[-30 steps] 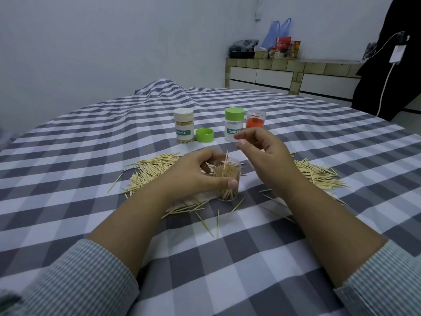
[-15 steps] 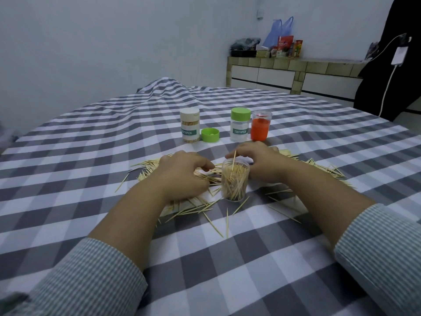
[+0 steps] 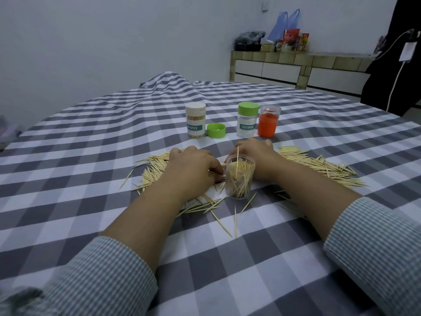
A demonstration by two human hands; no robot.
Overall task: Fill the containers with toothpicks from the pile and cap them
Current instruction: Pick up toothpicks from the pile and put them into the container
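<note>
An uncapped clear container [image 3: 239,182], partly filled with toothpicks, stands on the checked cloth between my hands. My left hand [image 3: 193,169] lies on the toothpick pile [image 3: 152,172] just left of it, thumb and curled fingers pinching toothpicks beside the container's wall. My right hand [image 3: 257,153] is down on the pile behind the container, its fingertips hidden by it. More toothpicks [image 3: 319,167] spread to the right. A loose green cap [image 3: 216,130] lies farther back.
Behind the pile stand a white-capped toothpick container [image 3: 195,120], a green-capped one [image 3: 247,123] and a clear container with an orange insert [image 3: 268,120]. Stray toothpicks [image 3: 235,221] lie in front. The checked cloth [image 3: 91,156] covers the table; a cabinet [image 3: 296,69] stands at the back.
My left hand let go of the clear container and dropped onto the pile. My right hand came down from above the container to the pile behind it.
</note>
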